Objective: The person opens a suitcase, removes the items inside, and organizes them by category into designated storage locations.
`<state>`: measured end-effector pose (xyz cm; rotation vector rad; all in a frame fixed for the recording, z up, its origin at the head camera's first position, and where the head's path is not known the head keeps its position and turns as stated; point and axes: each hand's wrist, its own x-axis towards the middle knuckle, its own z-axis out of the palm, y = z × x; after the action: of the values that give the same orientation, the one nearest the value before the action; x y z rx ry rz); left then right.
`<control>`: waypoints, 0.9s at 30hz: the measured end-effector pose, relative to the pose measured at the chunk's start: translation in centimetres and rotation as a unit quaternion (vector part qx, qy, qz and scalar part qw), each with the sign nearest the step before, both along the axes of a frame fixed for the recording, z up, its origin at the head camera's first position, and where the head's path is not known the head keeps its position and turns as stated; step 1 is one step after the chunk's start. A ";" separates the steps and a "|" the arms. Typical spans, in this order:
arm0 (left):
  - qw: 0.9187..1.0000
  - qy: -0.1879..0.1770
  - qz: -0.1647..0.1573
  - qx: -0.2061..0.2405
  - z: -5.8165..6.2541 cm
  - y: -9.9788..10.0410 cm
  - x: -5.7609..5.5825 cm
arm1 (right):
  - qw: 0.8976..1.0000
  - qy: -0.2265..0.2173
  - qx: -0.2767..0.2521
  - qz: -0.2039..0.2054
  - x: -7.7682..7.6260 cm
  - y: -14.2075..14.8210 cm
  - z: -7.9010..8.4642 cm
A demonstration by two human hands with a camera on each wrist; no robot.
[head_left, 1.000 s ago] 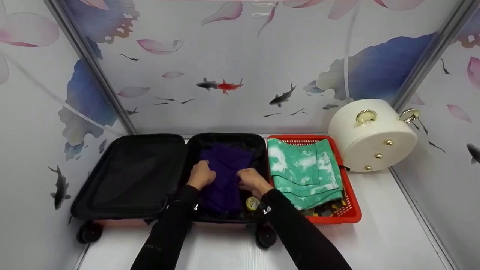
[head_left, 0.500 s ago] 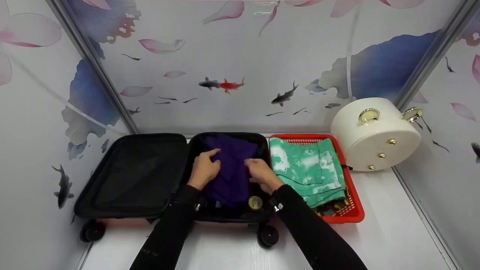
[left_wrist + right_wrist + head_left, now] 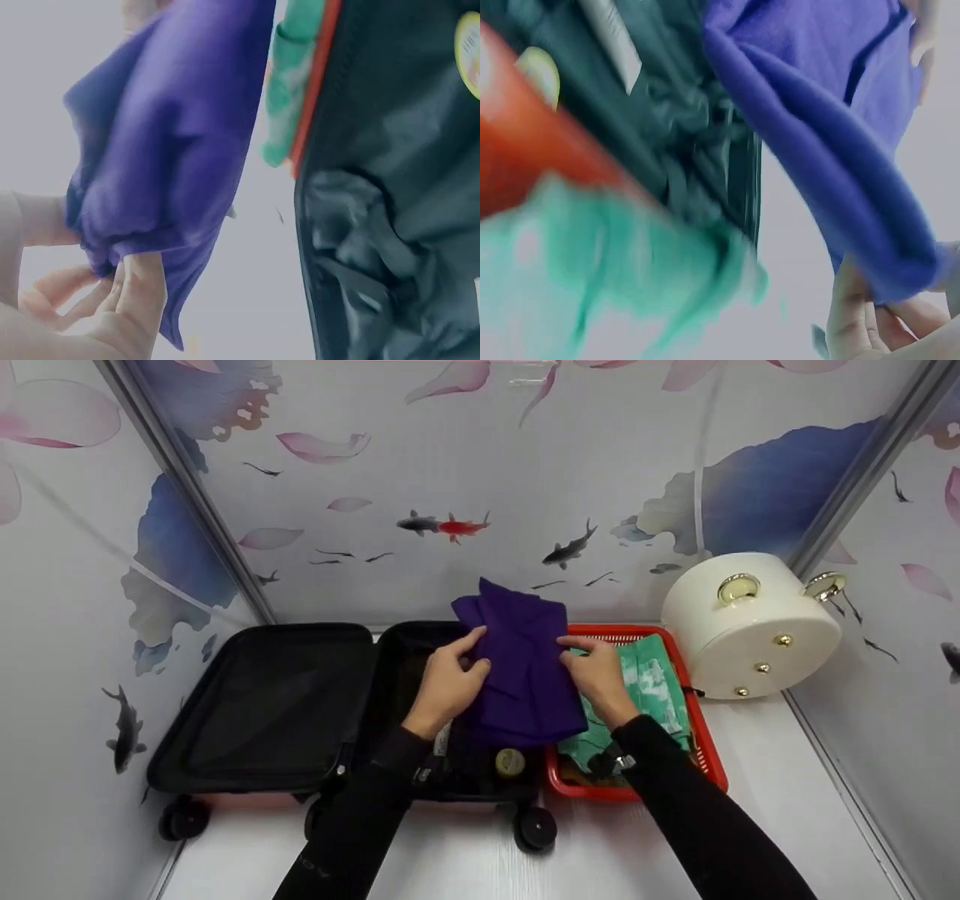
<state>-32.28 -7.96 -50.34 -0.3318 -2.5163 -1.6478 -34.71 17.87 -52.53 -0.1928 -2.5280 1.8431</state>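
Note:
A folded purple cloth [image 3: 525, 667] is held up over the suitcase's right half [image 3: 397, 641] and the near part of the red basket [image 3: 718, 784]. My left hand [image 3: 448, 682] pinches its left edge between thumb and fingers. On the opposite edge, my right hand [image 3: 598, 675] grips it the same way. In the left wrist view the cloth [image 3: 180, 135] droops from the left hand [image 3: 112, 307]. The right wrist view has its thick rolled fold [image 3: 832, 165] in the right hand [image 3: 892, 322]. Beneath it, a green and white tie-dye cloth [image 3: 656, 682] lies in the basket, partly covered.
A small round yellow-rimmed tin [image 3: 509, 763] and a pale narrow item [image 3: 442, 741] lie in the suitcase. Its other half [image 3: 262, 705] lies open at left. A cream round case [image 3: 750, 630] with gold handles stands behind the basket at right.
The purple cloth has been lifted out of the suitcase and carried up and right towards the basket. Both hands moved with it, and more of the suitcase's inside shows.

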 end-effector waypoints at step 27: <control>0.985 -0.029 -0.156 -0.072 -4.9 9.5 0.5 | 0.983 0.025 0.169 -0.069 2.5 13.6 -2.8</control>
<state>-31.79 1.55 -55.21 -0.7383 -2.7482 -1.5953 -32.23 31.44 -55.35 -0.3014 -2.6631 1.3293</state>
